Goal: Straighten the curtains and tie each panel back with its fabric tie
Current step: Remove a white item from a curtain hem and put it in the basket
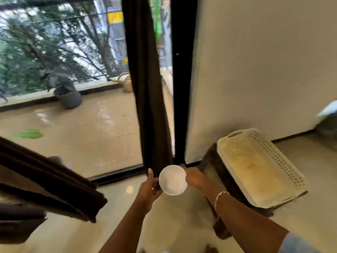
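**Curtain panels at the glass door, with both hands at the hem of the gathered one**

Curtain panels number two in our view. The first dark panel [145, 84] hangs gathered into a narrow column, its long axis near vertical and leaning slightly, running from the top edge of the frame down to our hands, just beside the black door frame [182, 79]. The second panel [45, 189] enters from the left edge as a bundle of folds pointing toward lower centre; its upper part is cut off, so we cannot tell how it hangs.

We count two hands. Our left hand [148, 192] has its thumb raised against the panel's lower end and its fingers curled beneath; how firmly they grip is hard to make out. Our right hand [194, 178] is largely hidden behind one white bowl [172, 180], so we cannot tell how its fingers are set, or which hand bears the bowl. A bracelet [219, 196] circles the right wrist.

One cream perforated tray [259, 170] rests on a dark stool [220, 172] near the wall. Outside the glass we see one potted plant [68, 95] and one watering can [126, 83], both blurred. No fabric tie can be identified.
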